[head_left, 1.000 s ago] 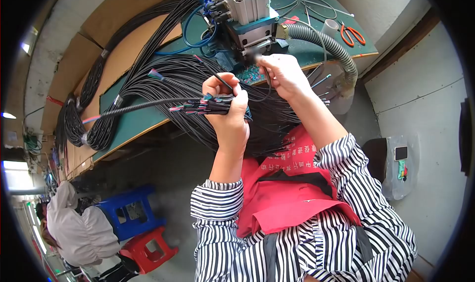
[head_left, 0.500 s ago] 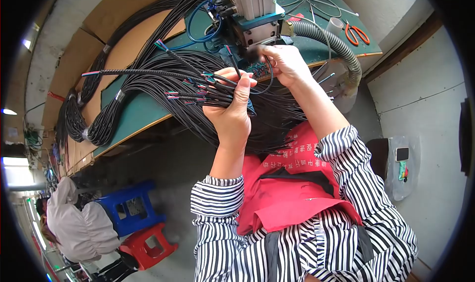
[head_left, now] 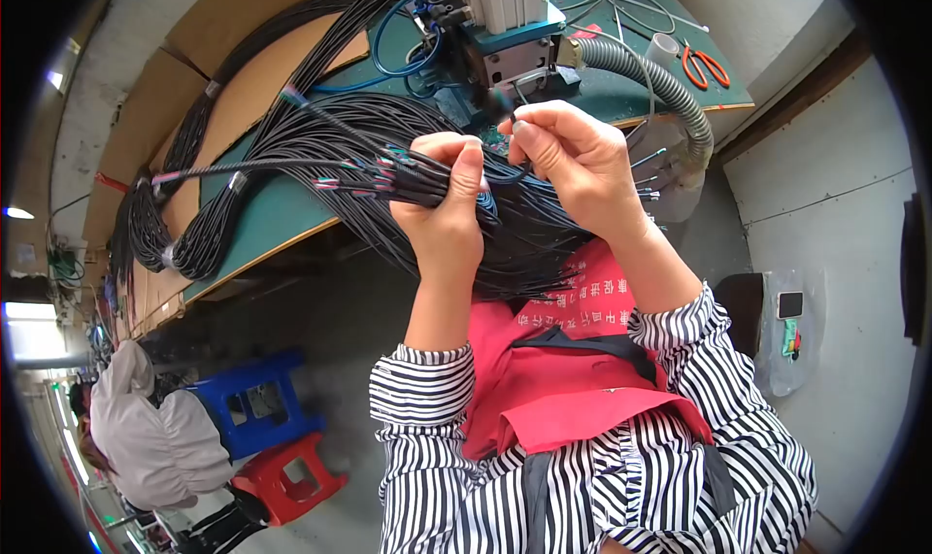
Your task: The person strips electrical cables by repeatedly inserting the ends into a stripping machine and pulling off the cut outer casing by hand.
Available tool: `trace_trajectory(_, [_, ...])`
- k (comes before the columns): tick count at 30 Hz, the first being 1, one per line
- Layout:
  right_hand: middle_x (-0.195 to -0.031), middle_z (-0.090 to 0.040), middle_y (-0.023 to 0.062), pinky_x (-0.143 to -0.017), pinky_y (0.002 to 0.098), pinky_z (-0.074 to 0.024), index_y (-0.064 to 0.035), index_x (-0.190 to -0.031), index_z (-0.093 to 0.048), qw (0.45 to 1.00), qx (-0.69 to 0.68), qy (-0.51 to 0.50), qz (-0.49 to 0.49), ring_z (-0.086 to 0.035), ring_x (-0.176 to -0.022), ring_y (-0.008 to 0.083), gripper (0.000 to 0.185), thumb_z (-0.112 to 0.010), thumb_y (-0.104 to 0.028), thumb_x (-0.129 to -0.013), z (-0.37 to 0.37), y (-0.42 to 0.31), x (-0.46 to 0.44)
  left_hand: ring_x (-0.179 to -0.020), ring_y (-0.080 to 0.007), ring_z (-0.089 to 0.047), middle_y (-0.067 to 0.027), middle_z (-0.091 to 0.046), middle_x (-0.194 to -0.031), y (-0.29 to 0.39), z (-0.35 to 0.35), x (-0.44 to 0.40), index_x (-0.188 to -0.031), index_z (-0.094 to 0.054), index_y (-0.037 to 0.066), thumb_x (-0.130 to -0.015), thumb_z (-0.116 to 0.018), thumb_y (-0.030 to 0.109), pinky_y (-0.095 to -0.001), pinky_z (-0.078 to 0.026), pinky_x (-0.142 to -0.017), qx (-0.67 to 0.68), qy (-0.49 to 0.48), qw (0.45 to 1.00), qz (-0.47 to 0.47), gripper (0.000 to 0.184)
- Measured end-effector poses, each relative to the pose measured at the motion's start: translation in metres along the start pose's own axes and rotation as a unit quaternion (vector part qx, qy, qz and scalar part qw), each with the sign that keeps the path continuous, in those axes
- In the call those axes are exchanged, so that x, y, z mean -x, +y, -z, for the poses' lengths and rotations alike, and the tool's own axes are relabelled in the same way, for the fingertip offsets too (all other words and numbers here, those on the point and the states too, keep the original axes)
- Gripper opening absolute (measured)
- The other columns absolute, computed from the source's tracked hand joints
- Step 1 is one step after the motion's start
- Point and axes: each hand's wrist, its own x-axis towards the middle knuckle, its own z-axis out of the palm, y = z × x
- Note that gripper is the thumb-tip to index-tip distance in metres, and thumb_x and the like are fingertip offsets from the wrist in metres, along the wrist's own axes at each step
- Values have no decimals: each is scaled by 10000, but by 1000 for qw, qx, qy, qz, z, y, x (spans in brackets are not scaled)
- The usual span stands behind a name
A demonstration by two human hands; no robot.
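Note:
My left hand is closed round a bunch of black cables, whose ends fan out to the left with short coloured wires showing. In my right hand one black cable is pinched between thumb and fingertips. Its tip points up toward the machine and is blurred. A large bundle of black cables lies on the green bench behind my left hand. More cables hang down between my forearms over the red apron.
A ribbed grey hose runs from the machine's right side. Orange-handled pliers and a tape roll lie at the bench's right end. At lower left are a blue stool, a red stool and another person.
My right hand has turned and come slightly down and right, now pinching the cable with its tip upward. My left hand has shifted slightly left, still holding its bunch.

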Motion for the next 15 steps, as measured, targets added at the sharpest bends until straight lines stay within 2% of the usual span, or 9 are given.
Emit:
trace_trajectory(4, [-703, -551, 13, -605, 195, -421, 27, -898, -573, 997, 3, -59, -40, -494, -652, 66, 120, -521, -77, -869, 6, 5, 5, -753, -101, -521, -46, -532, -870, 1, 6, -4, -864, -603, -14, -768, -625, -10, -213, -416, -667, -6, -23, 1000, 19, 98])
trace_trajectory(10, [-685, -538, 12, -585, 194, -404, 23, -882, -568, 988, -5, -130, -88, -480, -644, 66, 115, -531, -85, -864, 10, 7, 5, -734, -102, -521, -49, -527, -861, 2, 5, -5, -817, -604, -8, -736, -638, -33, -207, -413, -655, 65, -62, 994, 56, 92])
trace_trajectory(15, [-678, -538, 10, -585, 197, -408, 21, -857, -571, 985, -24, -135, -108, -480, -649, 63, 105, -549, -82, -851, 8, 17, 6, -679, -96, -510, -56, -521, -856, 5, 14, -7, -768, -596, -6, -710, -631, -50, -200, -398, -605, 105, -81, 985, 110, 81])
